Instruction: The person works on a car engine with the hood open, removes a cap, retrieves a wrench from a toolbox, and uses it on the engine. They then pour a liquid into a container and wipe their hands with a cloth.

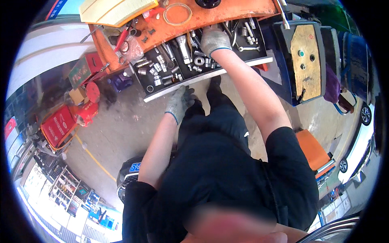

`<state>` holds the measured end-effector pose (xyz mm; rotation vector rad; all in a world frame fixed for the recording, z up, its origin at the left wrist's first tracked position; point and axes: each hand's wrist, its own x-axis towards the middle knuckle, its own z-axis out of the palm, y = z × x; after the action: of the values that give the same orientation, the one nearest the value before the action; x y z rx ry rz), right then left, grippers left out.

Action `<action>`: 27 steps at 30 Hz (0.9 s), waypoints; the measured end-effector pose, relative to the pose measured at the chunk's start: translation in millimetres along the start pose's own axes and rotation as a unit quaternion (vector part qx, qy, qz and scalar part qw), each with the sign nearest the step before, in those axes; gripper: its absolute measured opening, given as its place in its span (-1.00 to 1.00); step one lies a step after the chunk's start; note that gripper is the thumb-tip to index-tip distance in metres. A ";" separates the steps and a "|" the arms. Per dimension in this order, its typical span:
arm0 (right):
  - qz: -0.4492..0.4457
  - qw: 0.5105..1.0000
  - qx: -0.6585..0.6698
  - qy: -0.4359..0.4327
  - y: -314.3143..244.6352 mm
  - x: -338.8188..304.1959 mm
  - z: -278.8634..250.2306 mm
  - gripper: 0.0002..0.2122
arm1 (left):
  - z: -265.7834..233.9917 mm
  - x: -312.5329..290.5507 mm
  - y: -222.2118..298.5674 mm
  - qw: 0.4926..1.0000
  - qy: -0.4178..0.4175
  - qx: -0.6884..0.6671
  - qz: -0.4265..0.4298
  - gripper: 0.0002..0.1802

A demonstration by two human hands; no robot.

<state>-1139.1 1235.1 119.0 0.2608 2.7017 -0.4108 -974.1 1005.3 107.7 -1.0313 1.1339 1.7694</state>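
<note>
1 right hand (216, 41) reaches inside 1 drawer (162, 93), 1 left hand (180, 101) near its front, grips unclear.

- single view: wide fisheye strapped to the wearer's head, left one of the pair, so you're basically peering down from above their own chest
- aimed steeply down; black-shirted torso (210, 166) is way closer to the lens than the fingers of the left hand (179, 103) or right hand (216, 41)
- drawer (162, 93) is mid-distance, around the right fingers and just beyond the left ones
- super wide: catches floor (131, 125) left of the left fingers, white car (356, 156) far right of the right fingers, edges bending rimward
</note>
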 end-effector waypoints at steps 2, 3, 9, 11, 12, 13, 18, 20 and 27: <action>0.021 0.999 -0.006 -0.034 -6.6 4.0 -2.2 -0.56 | 5.2 5.1 -3.1 0.999 0.002 -0.040 -0.008 -0.58; 0.026 0.999 0.004 -0.027 -5.7 1.5 -3.2 -0.55 | 5.6 9.9 -3.1 0.994 -0.049 -0.090 -0.021 -0.58; -0.010 0.969 0.247 0.028 33.6 -99.7 -16.5 -0.58 | 44.2 21.5 -12.5 0.975 -0.101 -0.196 -0.003 -0.64; 0.072 0.921 0.361 -0.129 67.4 -138.2 -13.5 -0.60 | 38.7 32.8 -22.4 0.967 -0.127 -0.220 0.024 -0.66; 0.129 0.884 0.399 -0.207 84.1 -149.6 2.0 -0.61 | 37.6 33.9 -22.6 0.967 -0.129 -0.218 0.030 -0.66; 0.166 0.880 0.386 -0.221 92.7 -155.1 14.5 -0.61 | 37.2 32.8 -23.0 0.967 -0.134 -0.213 0.033 -0.67; 0.256 0.573 0.772 -0.103 105.9 -150.1 96.0 -0.63 | 62.4 8.3 -4.5 0.974 -0.114 -0.187 0.055 -0.67; 0.243 0.554 0.789 -0.106 109.6 -129.9 126.6 -0.66 | 57.0 24.5 -7.1 0.974 -0.105 -0.172 0.099 -0.72; 0.251 0.609 0.740 -0.137 100.9 -122.9 121.3 -0.66 | 57.0 60.1 50.7 0.967 -0.123 -0.177 0.136 -0.69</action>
<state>-961.1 1276.2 37.5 1.1747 1.1845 -2.1208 -1054.4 1054.5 83.9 -0.8521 0.8524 2.3105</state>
